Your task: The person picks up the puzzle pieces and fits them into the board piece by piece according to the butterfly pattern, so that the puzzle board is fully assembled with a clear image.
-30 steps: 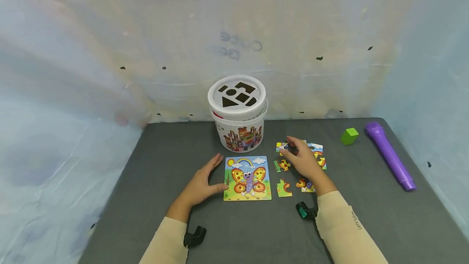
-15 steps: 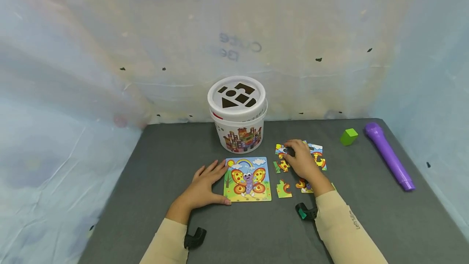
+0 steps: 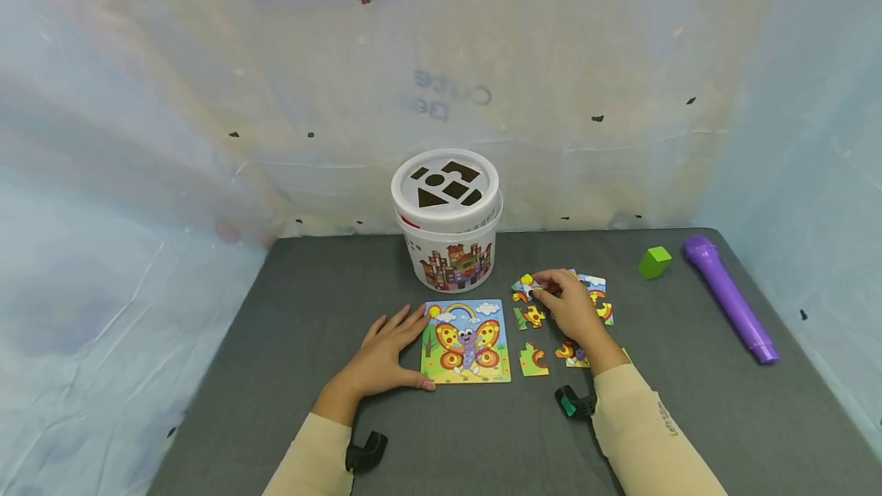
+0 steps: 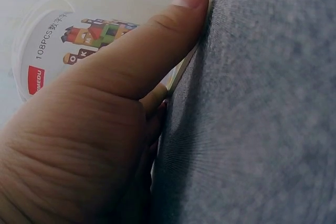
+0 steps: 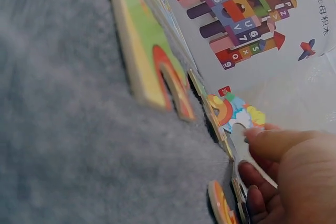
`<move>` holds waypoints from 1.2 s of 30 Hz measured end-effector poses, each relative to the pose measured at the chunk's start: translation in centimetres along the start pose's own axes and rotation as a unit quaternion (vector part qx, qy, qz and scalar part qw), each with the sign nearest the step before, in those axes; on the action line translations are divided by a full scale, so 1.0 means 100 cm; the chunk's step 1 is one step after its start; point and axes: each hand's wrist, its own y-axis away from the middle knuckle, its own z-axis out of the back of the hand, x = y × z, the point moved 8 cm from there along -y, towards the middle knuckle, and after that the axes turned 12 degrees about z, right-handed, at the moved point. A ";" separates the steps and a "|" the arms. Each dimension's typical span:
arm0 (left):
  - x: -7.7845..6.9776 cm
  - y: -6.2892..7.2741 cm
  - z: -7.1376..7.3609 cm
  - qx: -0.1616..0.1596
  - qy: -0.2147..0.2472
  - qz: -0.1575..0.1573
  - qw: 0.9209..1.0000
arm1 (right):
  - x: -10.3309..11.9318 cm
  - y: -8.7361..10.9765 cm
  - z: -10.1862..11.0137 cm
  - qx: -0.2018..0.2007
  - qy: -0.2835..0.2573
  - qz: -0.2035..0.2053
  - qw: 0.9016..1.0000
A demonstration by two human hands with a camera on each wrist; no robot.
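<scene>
In the head view my right hand pinches a puzzle piece with yellow, white and blue print. The right wrist view shows this puzzle piece tilted up from the cloth, its edge between thumb and fingers. Other puzzle pieces lie around and under the hand, among them a green one with a red arc and one with a spotted wing. My left hand lies with spread fingers at the left edge of a square butterfly picture board; its thumb touches the lower left corner.
Behind the board stands a white lidded bucket with shape cut-outs in its lid. A green block and a purple toy microphone lie at the right of the grey cloth-covered table. Printed sheeting hangs behind.
My right hand has taken hold of the upper left puzzle piece and turned it up at a tilt. The left hand's fingers have spread and settled along the board's left edge.
</scene>
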 end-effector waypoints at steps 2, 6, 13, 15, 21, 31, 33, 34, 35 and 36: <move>0.000 0.000 0.000 0.003 -0.001 -0.001 1.000 | 0.003 0.000 0.002 -0.006 -0.001 0.004 1.000; -0.001 0.000 0.000 0.008 -0.008 -0.001 1.000 | 0.013 0.000 0.006 -0.019 -0.020 0.017 0.999; -0.001 0.000 0.001 0.003 -0.003 -0.002 1.000 | 0.039 -0.002 -0.010 0.018 -0.102 0.005 0.995; -0.001 0.001 0.001 0.004 -0.007 -0.002 1.000 | 0.046 -0.001 -0.021 0.042 -0.117 -0.003 0.992; -0.001 0.002 0.000 0.005 -0.008 -0.002 1.000 | 0.064 0.007 -0.059 0.096 -0.133 -0.021 0.986; 0.001 -0.001 -0.002 -0.001 -0.005 0.000 1.000 | 0.080 0.011 -0.095 0.066 -0.143 -0.039 0.987; 0.001 0.000 -0.002 -0.003 -0.004 -0.001 1.000 | 0.083 0.011 -0.096 0.071 -0.112 -0.024 0.991; 0.002 0.000 -0.002 -0.003 -0.004 -0.001 1.000 | 0.086 0.011 -0.095 0.077 -0.091 -0.010 0.993; 0.002 0.000 -0.002 -0.005 -0.003 -0.002 1.000 | 0.089 0.011 -0.094 0.085 -0.067 0.007 0.994; 0.001 -0.001 -0.002 -0.006 -0.002 -0.004 1.000 | 0.092 0.011 -0.094 0.100 -0.042 0.026 0.994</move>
